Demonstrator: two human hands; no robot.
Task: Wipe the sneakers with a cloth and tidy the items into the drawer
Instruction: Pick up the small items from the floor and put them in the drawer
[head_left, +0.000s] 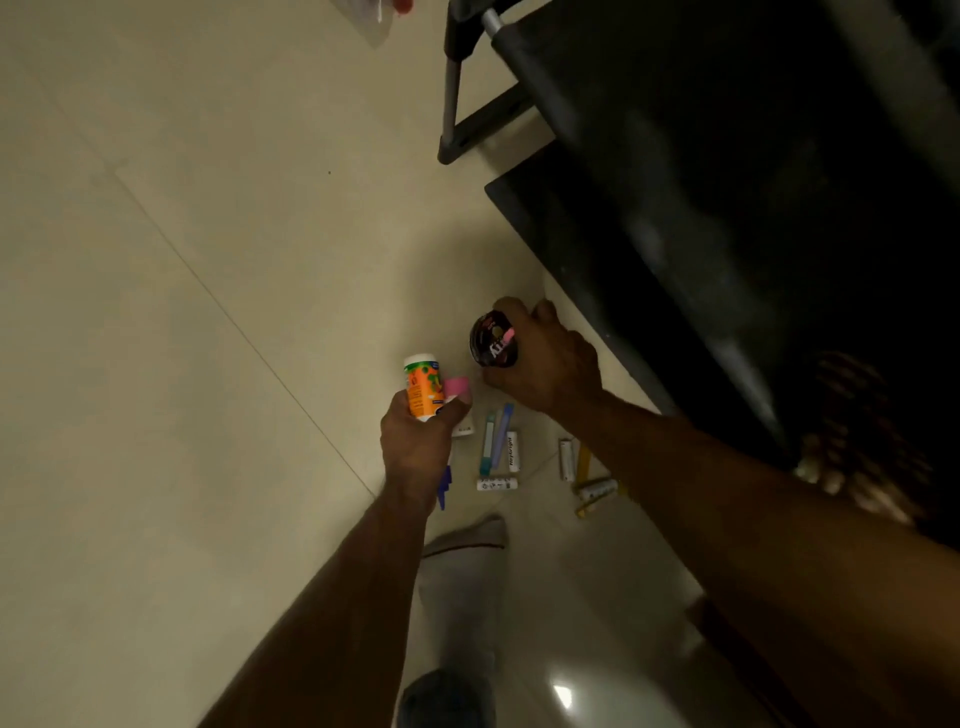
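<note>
**Both hands hold small items above the floor**

In the centre of the frame the left hand (415, 447) grips an orange bottle (423, 387) with a white cap, the fingers curled around its lower part; a small pink roll (457, 387) sits against the bottle at the fingertips. To the right of it, the right hand (545, 358) is curled around a dark round tin (492, 340) with a pink mark on its label (the text is too blurred to read).

Below the hands, small tubes and sticks (498, 452) lie scattered on the pale tiled floor (182, 312), and more of them (592, 478) lie to the lower right. A foot in a grey sock (462, 582) stands at the bottom centre. The dark drawer unit (727, 182) fills the upper right of the frame, near the right hand. The sneakers and cloth cannot be made out here.
</note>
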